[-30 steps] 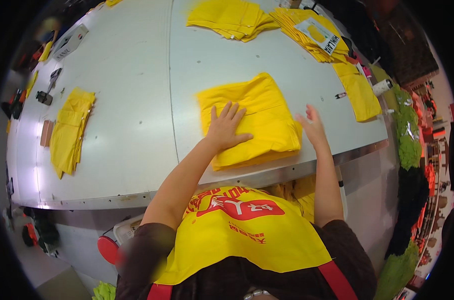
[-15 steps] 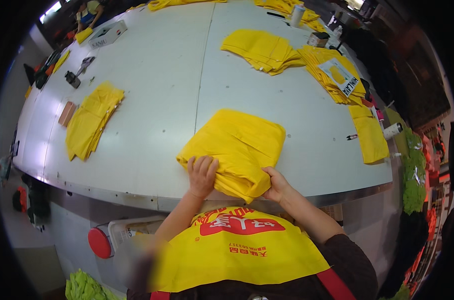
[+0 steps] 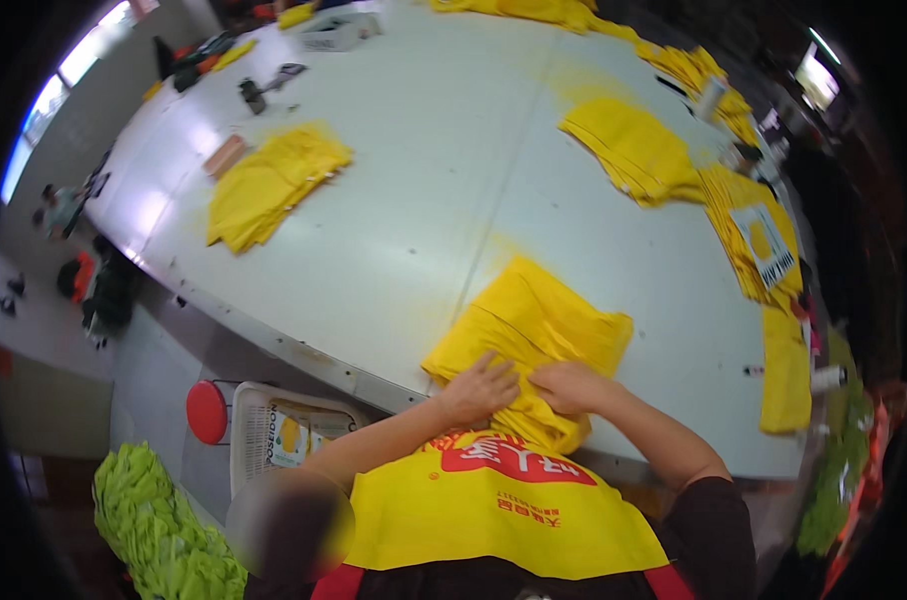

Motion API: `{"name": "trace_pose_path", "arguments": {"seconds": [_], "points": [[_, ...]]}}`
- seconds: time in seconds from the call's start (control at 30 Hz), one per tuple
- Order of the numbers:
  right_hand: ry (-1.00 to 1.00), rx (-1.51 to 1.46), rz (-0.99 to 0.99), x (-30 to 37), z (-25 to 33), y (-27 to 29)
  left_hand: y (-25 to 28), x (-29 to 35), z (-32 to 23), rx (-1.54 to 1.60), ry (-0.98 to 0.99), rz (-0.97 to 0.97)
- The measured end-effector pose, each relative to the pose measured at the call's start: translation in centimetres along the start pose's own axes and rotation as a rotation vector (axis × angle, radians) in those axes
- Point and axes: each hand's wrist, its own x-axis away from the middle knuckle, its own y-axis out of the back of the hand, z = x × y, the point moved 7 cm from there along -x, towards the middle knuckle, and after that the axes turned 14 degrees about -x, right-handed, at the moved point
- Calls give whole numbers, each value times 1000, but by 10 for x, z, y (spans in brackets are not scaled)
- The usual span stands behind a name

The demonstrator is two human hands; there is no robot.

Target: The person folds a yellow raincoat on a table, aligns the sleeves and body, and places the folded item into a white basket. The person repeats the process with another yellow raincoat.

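A folded yellow cloth bundle (image 3: pixel 544 315) lies at the table's near edge, its front part bunched and creased. On its near left side my left hand (image 3: pixel 481 390) has bent fingers pressed into the fabric. Close beside it, my right hand (image 3: pixel 572 387) grips the cloth with curled fingers. The two hands are slightly apart with a fold of cloth between them. Fingertips of the right hand are partly hidden in the creases. The near end of the bundle reaches down to my yellow apron (image 3: pixel 494 500).
Yellow cloth stacks lie on the white table (image 3: pixel 404 290) at the left (image 3: pixel 274 185) and far right (image 3: pixel 634 150). A printed card (image 3: pixel 764 245) tops another stack. A white box (image 3: pixel 336 33) sits far left. Below the edge are a red stool (image 3: pixel 208 412), a white basket (image 3: pixel 239 440) and green fabric (image 3: pixel 159 525).
The view has swung left, so the table appears tilted. My hands have come closer together and moved from the bundle's near corners onto its top, bunching the front fabric.
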Motion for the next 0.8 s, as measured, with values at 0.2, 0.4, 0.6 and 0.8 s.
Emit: {"name": "trace_pose_path", "arguments": {"seconds": [0.2, 0.4, 0.6, 0.8], "points": [[-252, -157, -570, -15, -102, 136, 2, -5, 1, 58, 14, 69], [-952, -1496, 358, -7, -93, 61, 15, -3, 4, 53, 16, 18], [-539, -1252, 347, -24, -72, 43, -2, -23, 10, 293, 21, 284], [-277, -759, -18, -28, 20, 42, -26, -30, 58, 678, 397, 391]]}}
